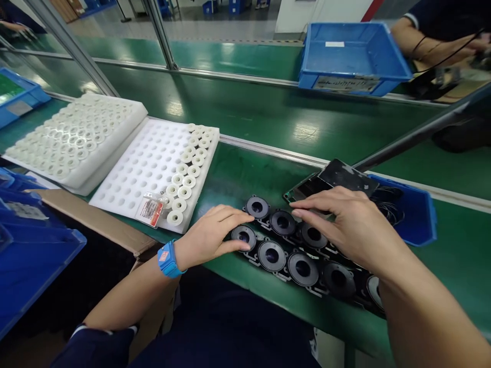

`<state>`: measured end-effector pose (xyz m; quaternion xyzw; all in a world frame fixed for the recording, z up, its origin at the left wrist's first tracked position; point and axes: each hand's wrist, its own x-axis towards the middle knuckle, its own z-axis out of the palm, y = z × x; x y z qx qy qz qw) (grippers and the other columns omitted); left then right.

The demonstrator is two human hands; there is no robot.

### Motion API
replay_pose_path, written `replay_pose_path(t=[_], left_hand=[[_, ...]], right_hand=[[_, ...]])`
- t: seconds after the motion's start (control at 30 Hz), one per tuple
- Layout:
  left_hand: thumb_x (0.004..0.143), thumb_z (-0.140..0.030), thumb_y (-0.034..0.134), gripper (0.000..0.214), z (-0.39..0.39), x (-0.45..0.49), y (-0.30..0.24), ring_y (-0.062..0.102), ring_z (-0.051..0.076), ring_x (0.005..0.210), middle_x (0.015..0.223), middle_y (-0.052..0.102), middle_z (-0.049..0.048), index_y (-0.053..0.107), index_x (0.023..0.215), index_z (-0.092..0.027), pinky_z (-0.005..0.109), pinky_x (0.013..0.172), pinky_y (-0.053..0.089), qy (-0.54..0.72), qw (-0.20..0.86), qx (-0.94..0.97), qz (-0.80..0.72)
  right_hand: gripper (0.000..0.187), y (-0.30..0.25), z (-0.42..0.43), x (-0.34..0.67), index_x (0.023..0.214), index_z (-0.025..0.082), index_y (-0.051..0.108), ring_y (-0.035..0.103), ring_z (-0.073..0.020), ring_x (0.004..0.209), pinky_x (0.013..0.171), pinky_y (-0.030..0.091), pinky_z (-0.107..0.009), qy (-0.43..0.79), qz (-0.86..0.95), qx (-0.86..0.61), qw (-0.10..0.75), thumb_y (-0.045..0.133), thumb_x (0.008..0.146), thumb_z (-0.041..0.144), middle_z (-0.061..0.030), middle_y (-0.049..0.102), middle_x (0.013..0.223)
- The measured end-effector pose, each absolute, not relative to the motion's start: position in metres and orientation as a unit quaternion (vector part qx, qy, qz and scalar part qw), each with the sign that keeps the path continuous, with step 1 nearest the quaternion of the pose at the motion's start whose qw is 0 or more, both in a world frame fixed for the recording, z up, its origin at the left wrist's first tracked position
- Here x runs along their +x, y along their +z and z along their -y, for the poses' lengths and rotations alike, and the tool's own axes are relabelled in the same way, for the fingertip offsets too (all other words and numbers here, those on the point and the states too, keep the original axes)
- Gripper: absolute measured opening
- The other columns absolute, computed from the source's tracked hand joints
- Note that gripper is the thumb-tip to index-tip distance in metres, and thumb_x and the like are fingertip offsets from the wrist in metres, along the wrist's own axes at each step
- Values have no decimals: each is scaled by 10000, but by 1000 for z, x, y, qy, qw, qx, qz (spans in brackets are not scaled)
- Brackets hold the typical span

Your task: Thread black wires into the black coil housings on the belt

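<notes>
Black round parts [292, 245]: nine visible, two rows; left hand [209, 235], right hand [347, 222] flat on them, fingers unclenched.

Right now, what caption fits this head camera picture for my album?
Left hand and right hand rest on black round parts on a green bench, beside a white foam tray.

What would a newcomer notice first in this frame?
Two rows of black round parts lie on the green bench at centre, with the left hand and right hand resting flat on them. To the left lies a white foam tray with white rings down its right side. A blue bin sits beyond.
</notes>
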<state>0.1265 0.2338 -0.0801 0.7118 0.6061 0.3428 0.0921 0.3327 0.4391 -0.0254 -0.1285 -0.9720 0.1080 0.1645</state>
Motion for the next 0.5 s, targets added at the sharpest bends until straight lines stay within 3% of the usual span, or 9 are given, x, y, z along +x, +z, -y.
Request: replay_pose_path(t=[0.13, 0.3, 0.5], left_hand=[[988, -419, 536, 441, -271, 130, -77, 464, 176, 1299, 1345, 571, 18, 560, 1329, -142, 324, 1084, 353, 323, 5, 729, -604], [946, -468, 580, 420, -312, 131, -77, 410, 244, 1361, 1367, 561, -32, 643, 1280, -222, 401, 1060, 308, 234, 58, 765, -597], [905, -418, 661, 362, -318, 128, -70, 377, 246, 1383, 1349, 574, -54, 674, 1246, -296, 425, 1077, 245, 186, 148, 760, -605]], right_hand=[[453, -43, -435, 341, 1085, 199, 716, 592, -248, 962, 807, 293, -370, 11, 979, -138, 150, 577, 919, 596, -2, 681, 1022], [345, -54, -416, 332, 952, 164, 731, 599, -234, 856, 796, 289, -373, -59, 970, -172, 159, 766, 803, 473, -12, 671, 851], [345, -50, -408, 331, 944, 132, 721, 584, -251, 863, 801, 301, -400, -90, 970, -168, 152, 745, 825, 455, -38, 666, 845]])
